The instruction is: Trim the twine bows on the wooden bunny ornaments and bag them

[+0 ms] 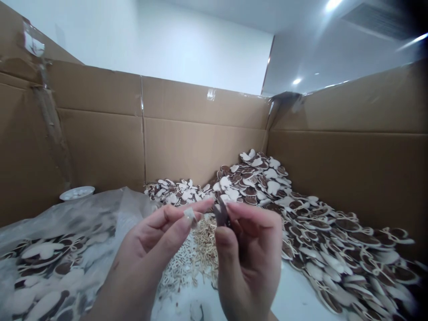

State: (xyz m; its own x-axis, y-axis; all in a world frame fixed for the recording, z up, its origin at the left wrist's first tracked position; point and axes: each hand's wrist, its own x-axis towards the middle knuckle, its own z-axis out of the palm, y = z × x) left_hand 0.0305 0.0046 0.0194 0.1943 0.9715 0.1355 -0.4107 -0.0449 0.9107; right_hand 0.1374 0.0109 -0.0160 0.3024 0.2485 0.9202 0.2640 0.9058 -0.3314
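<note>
My left hand [150,243] pinches a small whitish square piece [189,215] between thumb and index finger; its exact kind is too small to tell. Close to its right, my right hand [250,249] grips a dark brown flat piece [221,214], seen nearly edge-on, between thumb and fingertips. Part of that piece is hidden by the fingers. The left fingertips come near the brown piece, and I cannot tell if they touch it. Below both hands lie many small cream, cord-like bits [204,240] and whiter bits [177,269] on a white surface.
A large heap of brown and white flat pieces with cord bows [334,240] slopes along the right. A smaller pile [180,191] lies at the back. At left are a clear plastic bag [130,209] with similar pieces and a white dish [76,192]. Cardboard walls [203,142] surround everything.
</note>
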